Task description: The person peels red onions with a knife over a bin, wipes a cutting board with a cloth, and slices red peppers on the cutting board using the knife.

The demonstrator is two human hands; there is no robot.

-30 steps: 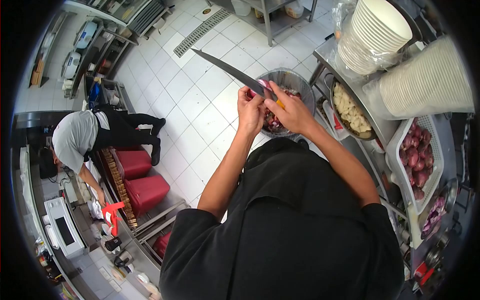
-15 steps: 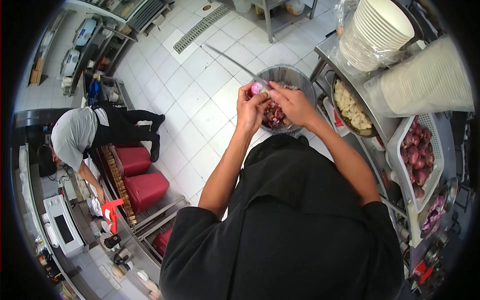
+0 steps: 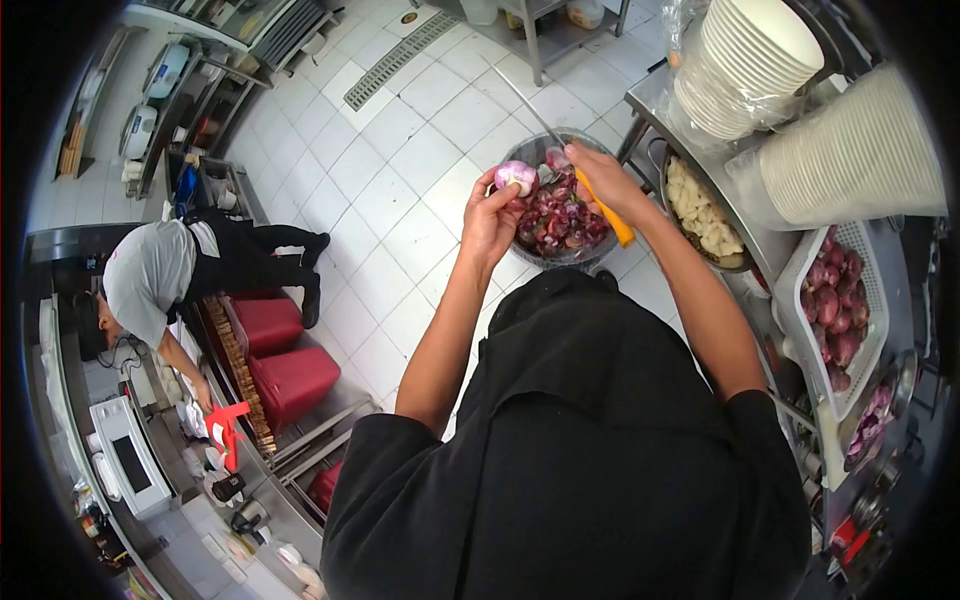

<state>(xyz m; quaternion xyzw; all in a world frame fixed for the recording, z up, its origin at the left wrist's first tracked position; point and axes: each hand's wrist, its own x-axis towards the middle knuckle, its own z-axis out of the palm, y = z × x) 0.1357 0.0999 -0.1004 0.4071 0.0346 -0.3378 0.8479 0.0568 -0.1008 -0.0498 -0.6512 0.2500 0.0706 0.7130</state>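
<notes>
My left hand (image 3: 487,222) is closed around a red onion (image 3: 516,178), partly peeled, with pale purple and white flesh showing. In my right hand (image 3: 610,185) is a knife with a yellow handle (image 3: 605,208). Its long thin blade (image 3: 528,104) points up and to the left, apart from the onion. Below both hands stands a bin (image 3: 568,262) with a clear plastic liner, holding a heap of dark red onion skins (image 3: 562,215).
To the right, a white basket (image 3: 872,330) holds red onions (image 3: 835,295), beside a bowl of peeled onions (image 3: 872,425). A pan of pale pieces (image 3: 695,210) and stacked white containers (image 3: 755,60) are nearby. At left, a person (image 3: 155,270) bends over a counter near red bins (image 3: 290,380).
My hands have moved apart: the right hand with the knife went right, away from the onion. More of the onion, the yellow handle and the skins now shows.
</notes>
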